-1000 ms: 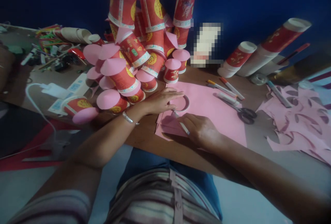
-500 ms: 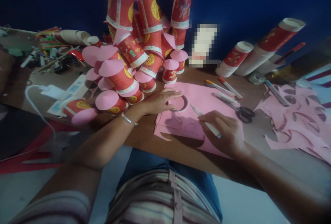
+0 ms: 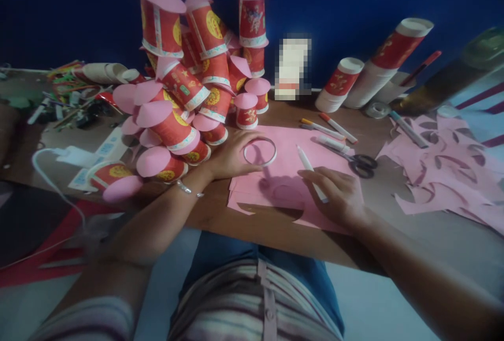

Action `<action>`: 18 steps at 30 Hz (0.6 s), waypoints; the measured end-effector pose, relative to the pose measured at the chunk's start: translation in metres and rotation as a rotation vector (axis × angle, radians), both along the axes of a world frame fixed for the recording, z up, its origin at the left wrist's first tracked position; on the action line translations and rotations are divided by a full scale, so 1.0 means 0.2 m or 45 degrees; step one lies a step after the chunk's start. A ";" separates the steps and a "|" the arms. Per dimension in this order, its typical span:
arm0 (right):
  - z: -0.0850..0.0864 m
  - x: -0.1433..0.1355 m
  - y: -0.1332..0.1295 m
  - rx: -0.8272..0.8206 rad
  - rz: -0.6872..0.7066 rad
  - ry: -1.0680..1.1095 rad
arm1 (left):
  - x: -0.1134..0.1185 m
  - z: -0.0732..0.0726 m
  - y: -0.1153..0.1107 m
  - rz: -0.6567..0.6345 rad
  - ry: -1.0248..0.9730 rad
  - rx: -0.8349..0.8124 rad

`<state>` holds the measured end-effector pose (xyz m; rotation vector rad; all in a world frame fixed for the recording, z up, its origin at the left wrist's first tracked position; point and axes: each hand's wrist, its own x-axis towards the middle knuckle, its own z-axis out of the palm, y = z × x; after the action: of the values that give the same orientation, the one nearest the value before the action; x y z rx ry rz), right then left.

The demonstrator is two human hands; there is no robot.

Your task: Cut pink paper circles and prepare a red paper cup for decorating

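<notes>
Across middle of frame, brown counter (image 3: 220, 217) before you. Upper left: pile of cone-topped red tubes (image 3: 185, 88). Right side: cut pink scraps (image 3: 460, 202). Center: pink sheets (image 3: 287, 144). Over sheets, your left hand (image 3: 232, 157) and right hand (image 3: 338, 194), apart from each other. Left clamps ring (image 3: 274, 155) between thumb and fingers, mid-frame; right closed around white marker (image 3: 306, 161), right of center, tip toward upper left.
</notes>
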<state>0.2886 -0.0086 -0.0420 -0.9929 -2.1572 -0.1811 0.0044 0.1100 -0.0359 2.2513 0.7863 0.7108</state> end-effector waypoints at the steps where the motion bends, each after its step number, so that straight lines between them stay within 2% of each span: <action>1: 0.00 0.01 0.00 -0.009 -0.023 0.026 | 0.00 0.01 -0.01 -0.003 -0.139 -0.068; 3: 0.00 0.02 0.01 -0.025 -0.071 0.071 | -0.01 0.04 -0.02 -0.006 -0.369 -0.195; 5: -0.01 0.03 0.01 -0.050 -0.114 0.088 | -0.02 0.07 -0.04 0.026 -0.477 -0.271; 9: -0.02 0.03 0.02 -0.046 -0.167 0.023 | -0.04 0.10 -0.06 0.061 -0.558 -0.335; 18: -0.03 0.04 0.03 -0.006 -0.198 -0.010 | -0.07 0.10 -0.06 0.140 -0.651 -0.419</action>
<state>0.2958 -0.0024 -0.0486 -1.1651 -2.0885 -0.2547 -0.0090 0.0970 -0.0155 1.6413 0.7114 1.0670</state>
